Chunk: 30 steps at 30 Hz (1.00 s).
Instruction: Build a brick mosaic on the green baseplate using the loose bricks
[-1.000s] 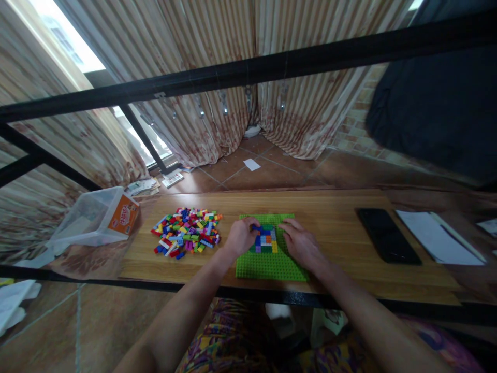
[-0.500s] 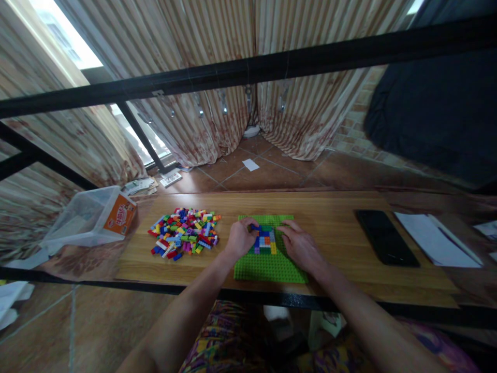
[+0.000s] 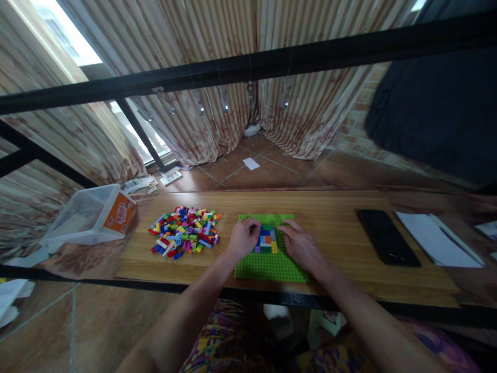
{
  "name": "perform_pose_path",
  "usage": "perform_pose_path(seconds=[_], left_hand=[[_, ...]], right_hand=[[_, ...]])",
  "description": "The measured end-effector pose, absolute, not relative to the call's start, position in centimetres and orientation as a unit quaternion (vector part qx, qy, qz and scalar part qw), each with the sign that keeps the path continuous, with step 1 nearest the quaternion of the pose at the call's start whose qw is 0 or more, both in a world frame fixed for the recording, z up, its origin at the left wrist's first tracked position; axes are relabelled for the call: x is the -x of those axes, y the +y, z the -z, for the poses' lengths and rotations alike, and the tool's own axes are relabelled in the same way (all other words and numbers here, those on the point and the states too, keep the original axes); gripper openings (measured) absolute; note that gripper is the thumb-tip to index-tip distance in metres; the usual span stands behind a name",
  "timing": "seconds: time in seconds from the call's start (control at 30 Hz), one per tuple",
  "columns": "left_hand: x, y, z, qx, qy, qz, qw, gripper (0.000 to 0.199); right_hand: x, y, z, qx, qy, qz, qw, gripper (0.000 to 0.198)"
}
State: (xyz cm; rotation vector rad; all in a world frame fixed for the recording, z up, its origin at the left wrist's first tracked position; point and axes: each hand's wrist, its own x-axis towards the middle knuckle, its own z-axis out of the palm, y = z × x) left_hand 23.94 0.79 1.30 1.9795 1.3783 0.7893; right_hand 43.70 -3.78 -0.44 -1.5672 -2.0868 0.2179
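Observation:
On the green studded baseplate (image 3: 267,270) stands a patch of coloured toy bricks (image 3: 267,241), mostly blue, green, orange, yellow and purple, pressed side by side. My left hand (image 3: 243,239) is at the patch's upper left, thumb and fingertips pinched together on a small dark blue brick (image 3: 253,227), mostly covered by the fingers. Across from it, my right hand (image 3: 301,243) rests at the baseplate's right side. Its fingers are slightly curled and apart, tips close to the patch's upper right corner, with nothing seen in them.
Left of the baseplate lies a heap of loose bricks (image 3: 186,232) on the wooden table (image 3: 334,207). A clear plastic box (image 3: 87,215) with an orange label is beyond it. To the right are a black phone (image 3: 388,237) and white paper (image 3: 435,239) with a pen.
My left fingertips have closed further over the blue brick, which shows less now. The right hand stays nearly in place, and the whole view has shifted very slightly.

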Motion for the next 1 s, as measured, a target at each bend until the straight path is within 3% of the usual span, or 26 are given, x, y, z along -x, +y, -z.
perform_pose_path(seconds=[0.27, 0.43, 1.0], left_hand=[[-23.9, 1.2, -1.2, -0.737, 0.516, -0.302, 0.316, 0.022], [-23.6, 1.5, -1.4, -0.74, 0.504, -0.289, 0.34, 0.018], [-23.1, 1.6, -0.7, -0.83, 0.47, -0.21, 0.215, 0.02]], right_hand=[[-43.1, -3.8, 0.0, 0.58, -0.768, -0.096, 0.253, 0.048], [-42.1, -3.6, 0.1, 0.575, -0.788, -0.102, 0.193, 0.055], [-40.7, -3.6, 0.3, 0.578, -0.8, -0.058, 0.152, 0.062]])
